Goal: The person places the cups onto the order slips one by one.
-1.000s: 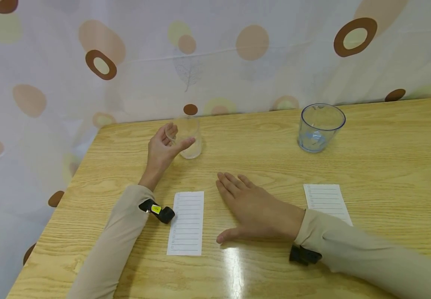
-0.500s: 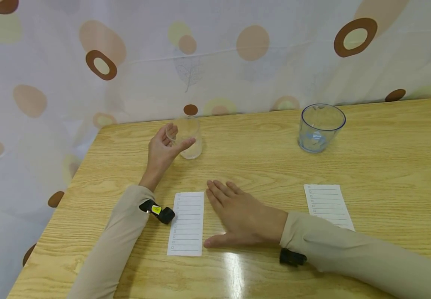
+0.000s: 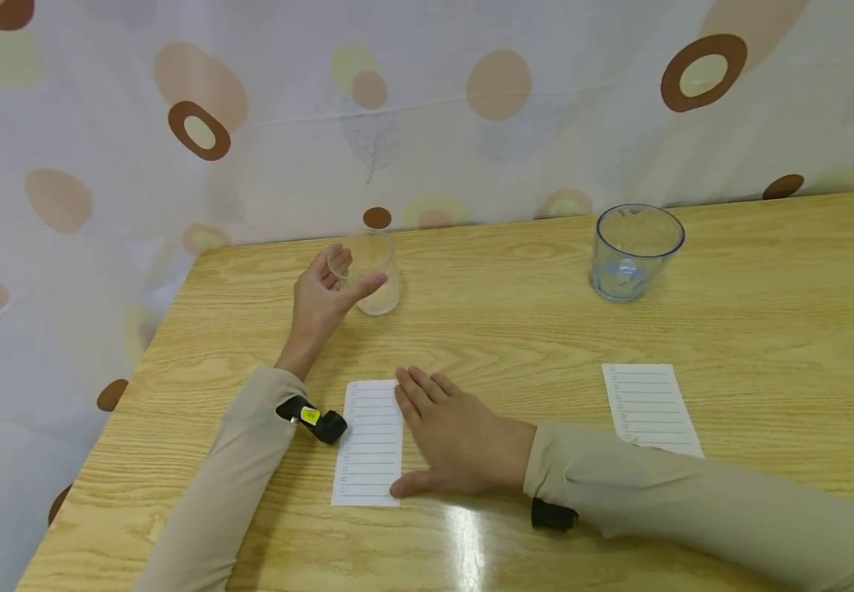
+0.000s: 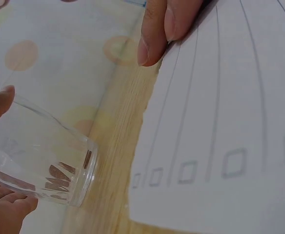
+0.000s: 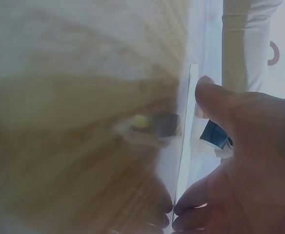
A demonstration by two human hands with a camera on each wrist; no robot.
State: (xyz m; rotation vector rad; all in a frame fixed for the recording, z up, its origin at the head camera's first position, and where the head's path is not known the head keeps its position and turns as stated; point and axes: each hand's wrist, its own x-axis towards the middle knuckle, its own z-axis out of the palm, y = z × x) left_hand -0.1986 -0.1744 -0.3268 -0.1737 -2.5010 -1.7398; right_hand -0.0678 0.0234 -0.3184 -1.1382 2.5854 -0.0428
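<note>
At the back left of the table, my left hand (image 3: pixel 319 298) holds a clear cup (image 3: pixel 380 294), thumb on the near side and fingers behind. The left wrist view shows the cup (image 4: pixel 45 146) between thumb and fingers, with brown marks near its base. My right hand (image 3: pixel 463 440) lies palm down with straight fingers. Its index fingertip and thumb tip touch the right edge of a lined white checklist paper (image 3: pixel 369 440). In the left wrist view, fingertips (image 4: pixel 154 34) of the right hand meet that paper's edge.
A clear tumbler with a blue rim (image 3: pixel 634 255) stands at the back right. A second lined paper (image 3: pixel 652 403) lies right of centre, partly under my right sleeve (image 3: pixel 656 485). Behind the wooden table (image 3: pixel 486 296) hangs a white patterned cloth (image 3: pixel 427 99).
My right hand has slid left and slightly nearer to me, up to the left paper's edge. The left hand and the cup have stayed where they were.
</note>
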